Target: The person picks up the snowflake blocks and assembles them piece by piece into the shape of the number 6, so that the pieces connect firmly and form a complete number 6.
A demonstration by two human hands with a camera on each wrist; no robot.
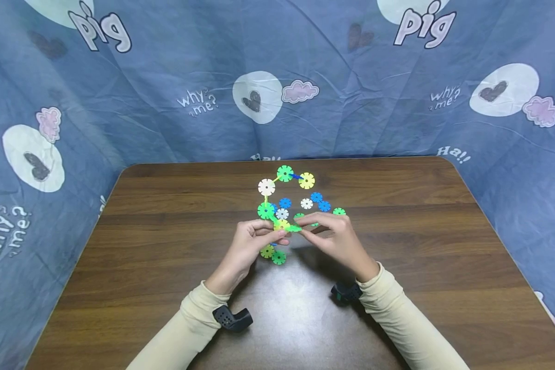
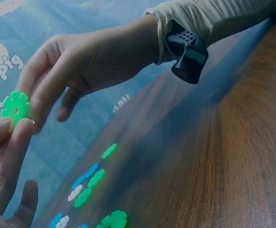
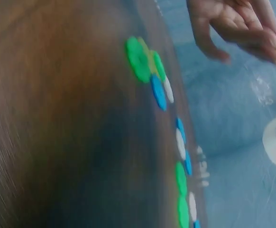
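Above the table, a chain of notched plastic discs hangs between the two hands in the head view. My left hand [image 1: 245,246] pinches its yellow disc [image 1: 281,224] between thumb and fingers. From the other side, my right hand [image 1: 337,236] pinches a green disc [image 1: 294,228], seen nearly edge-on and meeting the yellow one. The chain runs on through another green disc [image 1: 264,211], a white disc [image 1: 266,187] and a green disc [image 1: 285,173] to a yellow disc [image 1: 307,180] at its far end. In the left wrist view, fingertips of both hands meet at a green disc [image 2: 20,100].
Loose discs lie on the wooden table [image 1: 143,257]: blue ones [image 1: 324,206], a white one [image 1: 307,203] and green ones [image 1: 339,211] beyond the hands. A yellow disc [image 1: 266,251] and a green disc [image 1: 279,257] lie nearer. A printed blue cloth [image 1: 305,128] hangs behind.
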